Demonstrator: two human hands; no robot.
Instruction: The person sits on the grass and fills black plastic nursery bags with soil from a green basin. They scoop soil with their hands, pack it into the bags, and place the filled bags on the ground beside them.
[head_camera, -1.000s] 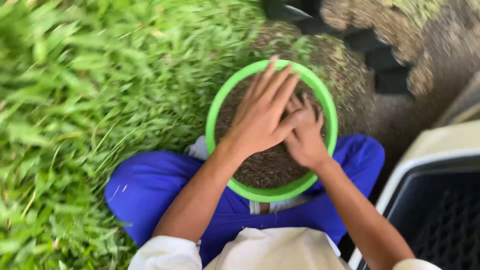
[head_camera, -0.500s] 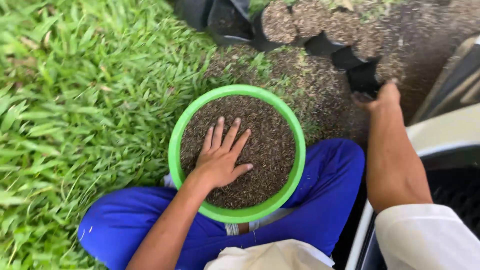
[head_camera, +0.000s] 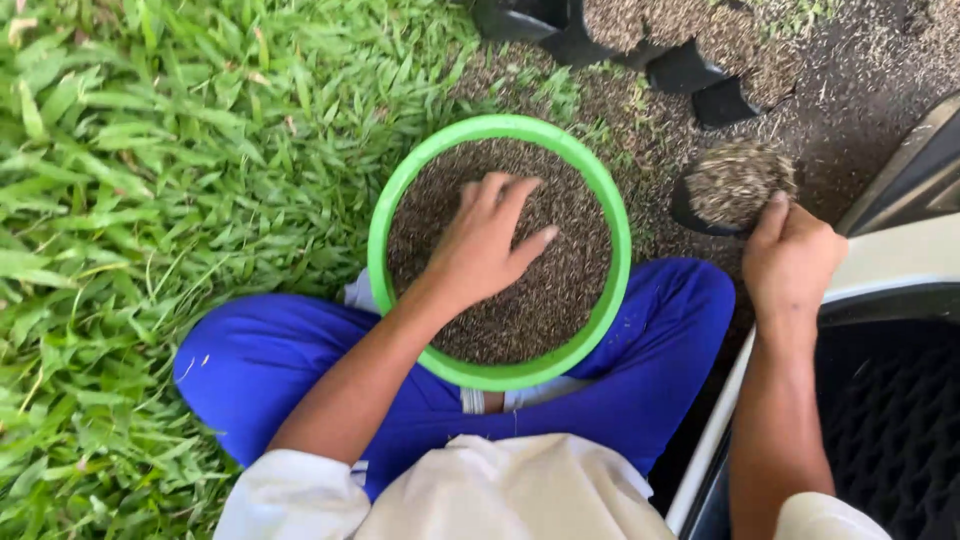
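The person wore a white top, its short sleeves ending above the elbows, well back from the left hand (head_camera: 480, 250) and the right hand (head_camera: 790, 262). Both forearms were bare, with no watch, ring or glove on either. Below the left hand the legs were covered by bright blue trousers (head_camera: 300, 365), the cloth flecked with a few pale specks. A pale strip showed at the waist.
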